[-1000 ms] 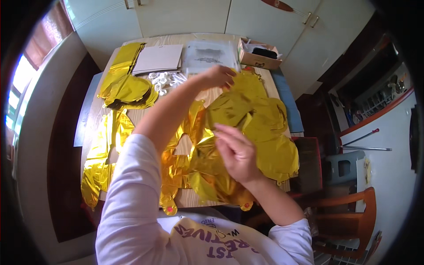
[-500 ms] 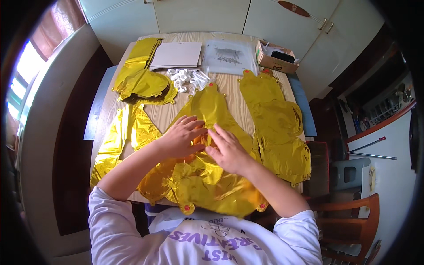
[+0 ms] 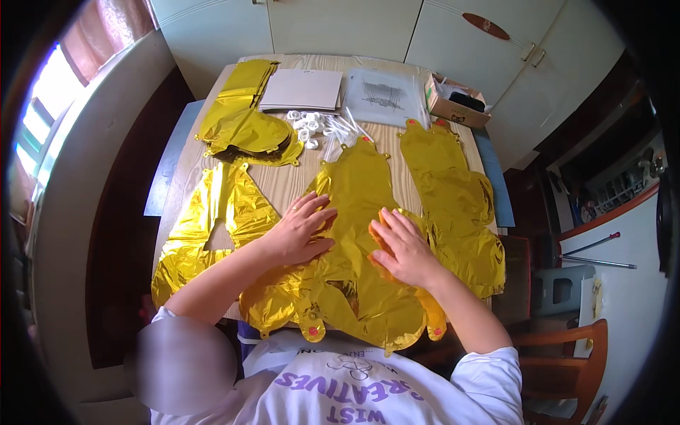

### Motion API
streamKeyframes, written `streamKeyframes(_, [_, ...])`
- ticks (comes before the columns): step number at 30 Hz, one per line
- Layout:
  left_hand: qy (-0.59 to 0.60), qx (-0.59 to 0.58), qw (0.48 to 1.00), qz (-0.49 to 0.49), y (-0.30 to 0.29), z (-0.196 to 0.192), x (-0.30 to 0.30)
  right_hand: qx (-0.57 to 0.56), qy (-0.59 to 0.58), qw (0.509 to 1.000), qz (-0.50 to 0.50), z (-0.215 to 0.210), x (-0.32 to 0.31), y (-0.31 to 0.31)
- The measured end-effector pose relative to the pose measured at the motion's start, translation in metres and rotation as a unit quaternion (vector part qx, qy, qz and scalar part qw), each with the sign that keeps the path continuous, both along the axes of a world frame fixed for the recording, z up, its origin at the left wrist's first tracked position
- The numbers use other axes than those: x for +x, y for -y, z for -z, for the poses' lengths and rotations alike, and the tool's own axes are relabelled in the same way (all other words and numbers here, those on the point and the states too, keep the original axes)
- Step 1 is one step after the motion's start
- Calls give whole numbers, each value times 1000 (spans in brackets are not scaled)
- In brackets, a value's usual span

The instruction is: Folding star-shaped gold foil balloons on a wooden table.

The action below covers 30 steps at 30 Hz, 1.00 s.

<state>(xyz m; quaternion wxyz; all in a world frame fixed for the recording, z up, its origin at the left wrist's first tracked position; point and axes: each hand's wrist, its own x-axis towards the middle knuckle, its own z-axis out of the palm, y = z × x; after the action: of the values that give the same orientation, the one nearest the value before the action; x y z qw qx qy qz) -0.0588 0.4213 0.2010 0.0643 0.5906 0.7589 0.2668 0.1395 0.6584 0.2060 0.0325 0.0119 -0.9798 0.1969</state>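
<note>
A flat gold foil balloon (image 3: 358,180) lies across the middle of the table, its lower part wrinkled and reaching the near edge. Small tabs with red dots stick out at its ends. My left hand (image 3: 303,230) rests on the left side of the foil, palm down with fingers stretched out. On the right side my right hand (image 3: 405,248) presses flat, fingers extended, the foil glowing orange around it. Neither hand grips anything. To the left lies another gold foil balloon (image 3: 244,205) with a gap in it; at the right is a pile of gold balloons (image 3: 453,212).
At the far left is a folded stack of gold foil balloons (image 3: 248,131). Behind the middle balloon are white ribbon rolls (image 3: 306,126), white straws (image 3: 343,129), grey cards (image 3: 301,88), clear plastic bags (image 3: 382,95) and a cardboard box (image 3: 457,106). A wooden chair (image 3: 567,361) stands at the near right.
My hands have moved apart from the middle of the balloon, left hand leftward and right hand rightward. Between them the foil now lies flatter. The whole view has shifted slightly.
</note>
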Motion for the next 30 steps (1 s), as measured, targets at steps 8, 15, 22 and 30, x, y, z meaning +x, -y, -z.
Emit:
streamKeyframes(8, [-19,74,992,-102,-62,-21,-92,-136,-98,972,163,-24,-132,-63])
streamKeyframes(15, [-8,-43,970,-240,-71,-19,-87,-36,-31,983,177,4,-213,-99])
streamKeyframes(22, [-50,92,983,-149,-41,18,-52,40,-84,987,134,22,-192,-91])
streamKeyframes(30, [-100,82,983,-131,-30,22,-24,81,-61,991,89,29,-110,-47])
